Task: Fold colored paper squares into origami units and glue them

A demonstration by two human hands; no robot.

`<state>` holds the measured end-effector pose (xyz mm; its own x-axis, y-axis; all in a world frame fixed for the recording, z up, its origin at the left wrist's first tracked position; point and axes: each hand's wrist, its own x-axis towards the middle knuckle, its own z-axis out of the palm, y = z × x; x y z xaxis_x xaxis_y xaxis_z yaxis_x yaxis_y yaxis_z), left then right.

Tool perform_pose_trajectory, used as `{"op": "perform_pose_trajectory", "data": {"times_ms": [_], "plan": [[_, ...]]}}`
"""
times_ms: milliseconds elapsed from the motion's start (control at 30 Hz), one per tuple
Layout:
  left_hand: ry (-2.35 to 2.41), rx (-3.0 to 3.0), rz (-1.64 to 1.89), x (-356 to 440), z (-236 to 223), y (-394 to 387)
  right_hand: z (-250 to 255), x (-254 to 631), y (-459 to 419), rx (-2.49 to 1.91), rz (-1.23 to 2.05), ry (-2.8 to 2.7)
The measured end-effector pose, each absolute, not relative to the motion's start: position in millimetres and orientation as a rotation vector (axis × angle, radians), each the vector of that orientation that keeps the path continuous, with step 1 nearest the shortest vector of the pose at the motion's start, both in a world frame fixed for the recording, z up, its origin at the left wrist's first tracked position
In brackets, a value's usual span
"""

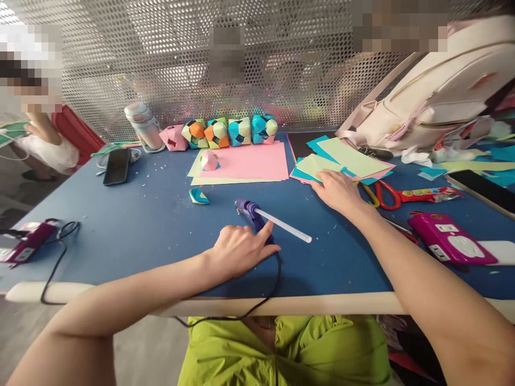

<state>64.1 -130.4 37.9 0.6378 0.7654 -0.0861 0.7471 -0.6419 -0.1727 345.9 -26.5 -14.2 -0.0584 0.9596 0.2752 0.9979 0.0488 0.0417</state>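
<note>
L hand (240,247) blocks pt. of glue gun (253,212).

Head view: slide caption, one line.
Left hand at a purple glue gun, right hand at colored paper sheets; five origami balls lined up behind.

On our desk (161,225), we find a glue gun (248,208) before paper balls (240,132), a phone (117,166) to their left, a paper pile (349,156), scissors (388,195) and backpack (438,102) right.

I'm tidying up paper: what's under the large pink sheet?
Along the left and near edges of the pink sheet, pale green paper shows. The rest is covered, so whether anything else lies beneath cannot be seen.
</note>
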Motion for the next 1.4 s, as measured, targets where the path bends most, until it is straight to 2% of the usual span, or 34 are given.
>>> {"op": "perform_pose_trajectory", "data": {"times_ms": [233,467,733,833,1000,1233,1400], "plan": [[-1.236,-2.730,0.247,42,37,-113,-13,345,-29,-2.081,-0.213,-2.177],[-1.156,-2.750,0.076,-1,31,-86,-14,345,-28,-2.082,-0.192,-2.180],[-0.960,-2.794,-0.391,-33,31,-107,-12,345,-28,-2.081,-0.181,-2.194],[-1.164,-2.627,-0.530,-58,35,-107,-12,344,-27,-2.081,-0.173,-2.198],[-1.648,-2.484,-0.555,-86,31,-62,-11,343,-27,-2.093,-0.157,-2.190],[-1.657,-2.552,-0.784,-84,40,7,-8,341,-29,-2.095,-0.121,-2.192],[-1.584,-2.620,-0.868,-35,63,44,-7,343,-28,-2.090,-0.089,-2.191]]}}
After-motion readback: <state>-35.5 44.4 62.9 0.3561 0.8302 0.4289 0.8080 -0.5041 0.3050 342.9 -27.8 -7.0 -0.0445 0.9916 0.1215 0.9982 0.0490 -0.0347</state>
